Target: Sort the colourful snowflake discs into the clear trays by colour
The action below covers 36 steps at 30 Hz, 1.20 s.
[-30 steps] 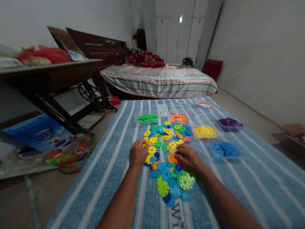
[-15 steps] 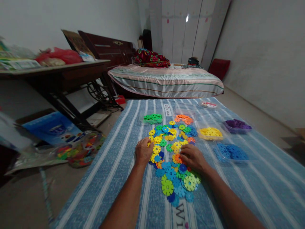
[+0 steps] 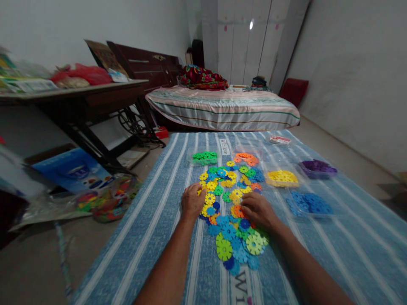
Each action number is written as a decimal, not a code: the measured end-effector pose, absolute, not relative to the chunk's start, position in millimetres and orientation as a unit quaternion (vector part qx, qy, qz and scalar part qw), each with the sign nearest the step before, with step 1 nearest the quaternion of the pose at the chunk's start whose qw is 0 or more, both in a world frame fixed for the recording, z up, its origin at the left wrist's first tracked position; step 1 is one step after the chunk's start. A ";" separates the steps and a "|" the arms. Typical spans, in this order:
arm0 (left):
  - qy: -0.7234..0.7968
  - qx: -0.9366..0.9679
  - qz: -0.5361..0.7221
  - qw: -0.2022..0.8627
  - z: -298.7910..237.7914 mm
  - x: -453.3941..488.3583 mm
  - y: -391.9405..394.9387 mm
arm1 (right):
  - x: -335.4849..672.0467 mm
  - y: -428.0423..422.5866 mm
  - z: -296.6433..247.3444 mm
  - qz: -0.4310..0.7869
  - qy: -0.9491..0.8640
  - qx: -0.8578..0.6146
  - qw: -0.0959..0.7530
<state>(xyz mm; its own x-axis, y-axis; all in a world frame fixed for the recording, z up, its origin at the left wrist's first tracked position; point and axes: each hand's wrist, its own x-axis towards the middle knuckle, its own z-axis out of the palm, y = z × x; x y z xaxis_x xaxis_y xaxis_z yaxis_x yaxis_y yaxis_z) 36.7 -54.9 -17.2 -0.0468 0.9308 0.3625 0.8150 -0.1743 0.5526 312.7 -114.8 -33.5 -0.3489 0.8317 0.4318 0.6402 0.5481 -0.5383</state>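
Observation:
A loose pile of notched plastic snowflake discs lies on the cloth in yellow, blue, green and orange. At its left edge is my left hand (image 3: pixel 192 201), fingers curled in, with a yellow snowflake disc (image 3: pixel 199 192) showing between thumb and forefinger. My right hand (image 3: pixel 259 209) rests at the pile's right side, its fingers bent and drawn together by an orange snowflake disc (image 3: pixel 237 211). Whatever sits under those right fingertips is hidden. Nearer to me lie a lime-green disc (image 3: pixel 224 250) and several light blue discs (image 3: pixel 228 231).
Clear tubs hold sorted discs: green (image 3: pixel 204 158), orange (image 3: pixel 246 159), yellow (image 3: pixel 282 178), purple (image 3: pixel 317 168) and blue (image 3: pixel 309 204). A clear box with a red label (image 3: pixel 280 140) stands at the far edge. Beyond the striped tablecloth (image 3: pixel 152 212) are a bed (image 3: pixel 222 108) and a sewing-machine table (image 3: pixel 104 87).
The whole view has shifted very slightly. Both hands stay in nearly the same places at the pile, and no disc has visibly moved.

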 end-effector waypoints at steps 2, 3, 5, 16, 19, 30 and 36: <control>0.635 0.685 0.346 0.082 -17.5 36.6 -54.7 | 313.0 -114.0 -33.8 0.139 -0.810 -0.453 0.346; 0.634 0.686 0.349 0.080 -17.8 36.4 -54.6 | 313.0 -113.6 -34.0 0.139 -0.810 -0.452 0.347; 0.632 0.685 0.354 0.076 -18.5 36.1 -54.3 | 312.8 -112.8 -34.7 0.138 -0.810 -0.451 0.349; 0.626 0.690 0.358 0.065 -22.9 35.5 -52.7 | 313.2 -112.6 -36.9 0.137 -0.806 -0.455 0.352; 0.624 0.693 0.356 0.060 -23.3 35.4 -52.8 | 311.9 -113.6 -34.0 0.135 -0.804 -0.460 0.352; 0.612 0.713 0.339 0.047 -19.8 37.7 -54.3 | 311.7 -113.8 -30.5 0.151 -0.803 -0.460 0.348; 0.605 0.718 0.340 0.044 -20.9 36.0 -52.9 | 310.2 -113.6 -31.5 0.143 -0.799 -0.466 0.353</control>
